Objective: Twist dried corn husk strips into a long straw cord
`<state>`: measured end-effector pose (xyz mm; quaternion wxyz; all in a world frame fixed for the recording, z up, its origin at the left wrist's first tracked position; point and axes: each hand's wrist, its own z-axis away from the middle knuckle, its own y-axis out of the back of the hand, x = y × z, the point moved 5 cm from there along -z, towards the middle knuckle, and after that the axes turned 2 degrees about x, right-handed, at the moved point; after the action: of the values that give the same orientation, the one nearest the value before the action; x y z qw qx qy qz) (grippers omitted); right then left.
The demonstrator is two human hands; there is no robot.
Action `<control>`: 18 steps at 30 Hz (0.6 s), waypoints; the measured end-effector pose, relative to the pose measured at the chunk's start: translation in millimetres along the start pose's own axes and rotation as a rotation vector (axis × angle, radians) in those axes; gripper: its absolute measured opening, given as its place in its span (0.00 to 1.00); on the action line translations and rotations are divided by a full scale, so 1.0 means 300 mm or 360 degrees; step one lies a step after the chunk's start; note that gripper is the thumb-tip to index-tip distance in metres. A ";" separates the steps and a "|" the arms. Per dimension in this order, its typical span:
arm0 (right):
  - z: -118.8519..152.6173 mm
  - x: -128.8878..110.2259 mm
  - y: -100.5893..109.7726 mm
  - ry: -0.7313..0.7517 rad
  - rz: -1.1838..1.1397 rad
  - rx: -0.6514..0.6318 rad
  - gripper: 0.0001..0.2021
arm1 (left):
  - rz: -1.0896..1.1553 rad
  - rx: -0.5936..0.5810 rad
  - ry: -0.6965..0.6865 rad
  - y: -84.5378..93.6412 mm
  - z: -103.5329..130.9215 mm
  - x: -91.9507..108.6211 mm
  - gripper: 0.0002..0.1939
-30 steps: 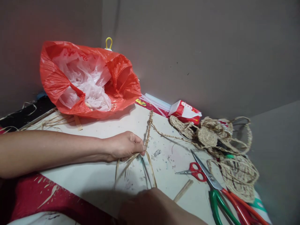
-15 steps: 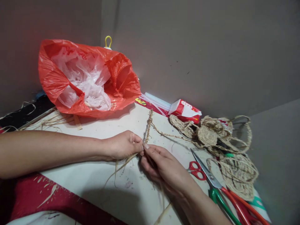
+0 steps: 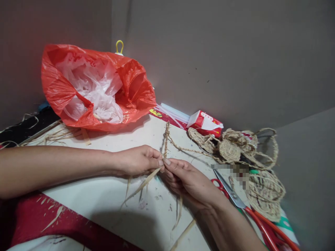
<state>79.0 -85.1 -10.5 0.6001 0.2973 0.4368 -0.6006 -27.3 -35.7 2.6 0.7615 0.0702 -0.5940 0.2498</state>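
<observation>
My left hand (image 3: 142, 160) and my right hand (image 3: 183, 177) meet over the white table. Both are closed in a pinch at the lower end of a thin braided straw cord (image 3: 166, 141), their fingertips almost touching. The cord stands up away from my hands, and a thinner length of it trails off to the right. Loose straw strands (image 3: 142, 184) hang below my fingers, some under the left hand and some under the right. The exact spot where the strands cross is hidden by my fingertips.
A red plastic bag (image 3: 60, 90) holding white plastic stands at the back left. Coiled straw braid (image 3: 230, 150), a red tissue pack (image 3: 206, 123) and large scissors (image 3: 235, 198) lie at the right. Smaller red-handled scissors (image 3: 221, 187) are partly covered. Loose straw (image 3: 60, 136) lies near the bag.
My pinching fingers have shifted slightly right and up along the cord. The loose strand under my left hand now lies flatter and wider. The right forearm covers more of the large scissors' green handle.
</observation>
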 end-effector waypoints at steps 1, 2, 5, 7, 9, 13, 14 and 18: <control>-0.001 0.001 0.002 0.0003 -0.0023 0.0008 0.21 | -0.0058 -0.0016 0.0028 0.009 0.002 0.000 0.12; -0.003 0.003 0.004 0.0008 -0.0022 0.0022 0.22 | -0.0143 -0.0034 0.0037 0.019 0.004 0.001 0.12; -0.009 0.012 0.010 0.0014 0.0080 0.0101 0.22 | -0.0546 -0.0019 -0.0082 0.052 0.007 0.022 0.12; -0.009 0.017 0.011 0.0009 0.0143 0.0182 0.22 | -0.0832 0.0036 -0.0170 0.064 0.012 0.042 0.12; -0.007 0.019 0.006 0.0004 0.0148 0.0271 0.22 | -0.1035 0.0100 -0.0195 0.060 0.022 0.057 0.13; -0.002 0.022 -0.020 0.0022 0.0012 0.0367 0.22 | -0.1359 0.0220 -0.0223 0.012 0.054 0.069 0.13; -0.001 0.024 -0.028 0.0028 -0.0031 0.0369 0.23 | -0.1497 0.0271 -0.0248 -0.002 0.064 0.069 0.13; -0.003 0.040 -0.049 0.0037 -0.0159 0.0418 0.24 | -0.2204 0.0377 -0.0453 -0.058 0.089 0.045 0.11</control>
<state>63.3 -91.3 -19.0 0.5202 0.3581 0.3758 -0.6782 -40.1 -57.7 26.2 0.6476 0.5451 -0.4754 -0.2396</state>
